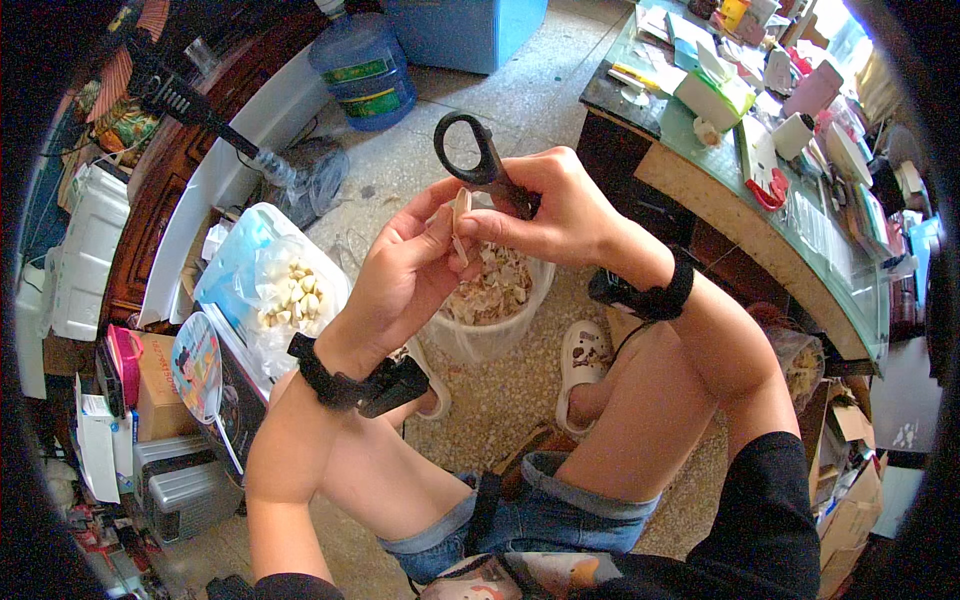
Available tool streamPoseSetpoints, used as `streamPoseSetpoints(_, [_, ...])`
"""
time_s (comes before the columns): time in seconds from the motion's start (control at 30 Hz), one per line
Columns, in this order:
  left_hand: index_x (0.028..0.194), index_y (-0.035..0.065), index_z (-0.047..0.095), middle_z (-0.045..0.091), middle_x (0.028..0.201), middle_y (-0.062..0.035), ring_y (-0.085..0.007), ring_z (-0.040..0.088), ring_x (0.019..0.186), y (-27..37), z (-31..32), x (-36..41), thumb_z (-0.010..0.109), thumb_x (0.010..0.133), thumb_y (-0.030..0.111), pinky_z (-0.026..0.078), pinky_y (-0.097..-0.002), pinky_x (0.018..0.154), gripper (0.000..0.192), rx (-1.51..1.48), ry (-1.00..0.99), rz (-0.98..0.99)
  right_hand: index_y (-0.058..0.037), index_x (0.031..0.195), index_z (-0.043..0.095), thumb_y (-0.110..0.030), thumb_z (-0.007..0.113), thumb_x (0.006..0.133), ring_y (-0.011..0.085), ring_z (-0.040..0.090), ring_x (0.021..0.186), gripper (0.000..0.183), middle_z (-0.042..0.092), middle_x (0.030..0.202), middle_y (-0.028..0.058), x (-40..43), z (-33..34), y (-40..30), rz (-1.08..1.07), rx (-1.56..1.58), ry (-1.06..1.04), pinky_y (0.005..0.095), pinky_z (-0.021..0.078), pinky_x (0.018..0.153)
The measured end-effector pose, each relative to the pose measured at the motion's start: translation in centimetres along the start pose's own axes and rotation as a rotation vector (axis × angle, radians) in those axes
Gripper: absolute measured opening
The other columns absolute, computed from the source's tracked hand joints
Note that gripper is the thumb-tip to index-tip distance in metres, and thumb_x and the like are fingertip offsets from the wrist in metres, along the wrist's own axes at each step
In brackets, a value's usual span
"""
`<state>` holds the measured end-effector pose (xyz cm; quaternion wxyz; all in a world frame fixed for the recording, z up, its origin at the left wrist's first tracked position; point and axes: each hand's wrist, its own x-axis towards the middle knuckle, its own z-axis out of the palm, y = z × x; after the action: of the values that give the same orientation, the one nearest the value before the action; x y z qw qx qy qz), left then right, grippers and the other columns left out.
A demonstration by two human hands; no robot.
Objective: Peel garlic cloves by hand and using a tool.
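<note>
In front of me, my left hand (401,266) pinches a pale sliver of what looks like garlic skin or clove (462,214). The thumb of my right hand (566,206) meets that piece from the other side. Black-handled scissors (491,171) are gripped in my right palm, handle loop upward; their blades are hidden by the hand. Below both hands stands a white bin with a clear liner (480,330), filled with dry papery skins (499,289). To the left, peeled garlic cloves (304,292) lie in a clear plastic bag (266,274).
A blue water jug (364,75) stands on the speckled floor ahead. On the right is a cluttered glass-topped desk (697,161) with a tissue box (712,97). A round hand fan (196,367), cardboard box (159,386) and silver case (187,487) are at left.
</note>
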<state>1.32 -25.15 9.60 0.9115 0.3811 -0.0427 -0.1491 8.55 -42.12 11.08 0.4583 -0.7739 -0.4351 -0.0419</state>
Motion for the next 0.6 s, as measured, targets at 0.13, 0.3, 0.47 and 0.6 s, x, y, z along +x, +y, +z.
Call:
streamPoseSetpoints(0.13, [0.122, 0.0072, 0.042, 0.054, 0.084, -0.0004, -0.0088, 0.048, 0.067, 0.1, -0.3, -0.2, 0.046, 0.09, 0.011, 0.042, -0.0269, 0.066, 0.033, -0.027, -0.022, -0.004, 0.0012, 0.063, 0.056, -0.042, 0.065, 0.074, 0.0185, 0.042, 0.039, 0.046, 0.046, 0.047, 0.0121, 0.0, 0.1, 0.0, -0.004, -0.008, -0.008, 0.0315, 0.036, 0.041])
streamPoseSetpoints(0.3, [0.124, 0.0074, 0.042, 0.054, 0.082, -0.0008, -0.0092, 0.047, 0.066, 0.0, -0.4, -0.4, 0.045, 0.089, 0.01, 0.041, -0.0264, 0.065, 0.035, -0.037, -0.004, 0.0, 0.001, 0.063, 0.056, -0.041, 0.065, 0.074, 0.0189, 0.041, 0.038, 0.045, 0.046, 0.047, 0.0131, 0.1, 0.4, 0.3, -0.014, -0.01, 0.005, 0.0324, 0.0357, 0.04])
streamPoseSetpoints(0.47, [0.126, 0.0077, 0.042, 0.053, 0.08, -0.0006, -0.0087, 0.046, 0.066, -0.1, -0.1, -0.1, 0.046, 0.089, 0.01, 0.04, -0.0259, 0.065, 0.037, -0.035, 0.02, -0.006, 0.0004, 0.069, 0.059, -0.039, 0.065, 0.075, 0.0194, 0.042, 0.039, 0.041, 0.048, 0.049, 0.014, 0.0, 1.3, 0.5, -0.035, 0.1, 0.051, 0.0316, 0.0378, 0.042])
streamPoseSetpoints(0.6, [0.126, 0.0076, 0.042, 0.05, 0.08, -0.0005, -0.0086, 0.043, 0.065, 0.0, -0.4, -0.2, 0.044, 0.089, 0.009, 0.037, -0.0252, 0.066, 0.037, -0.071, -0.054, -0.009, -0.0007, 0.075, 0.062, -0.039, 0.066, 0.074, 0.0205, 0.044, 0.04, 0.039, 0.048, 0.05, 0.0136, 0.1, 1.2, 0.6, -0.091, 0.086, 0.074, 0.0306, 0.0396, 0.044])
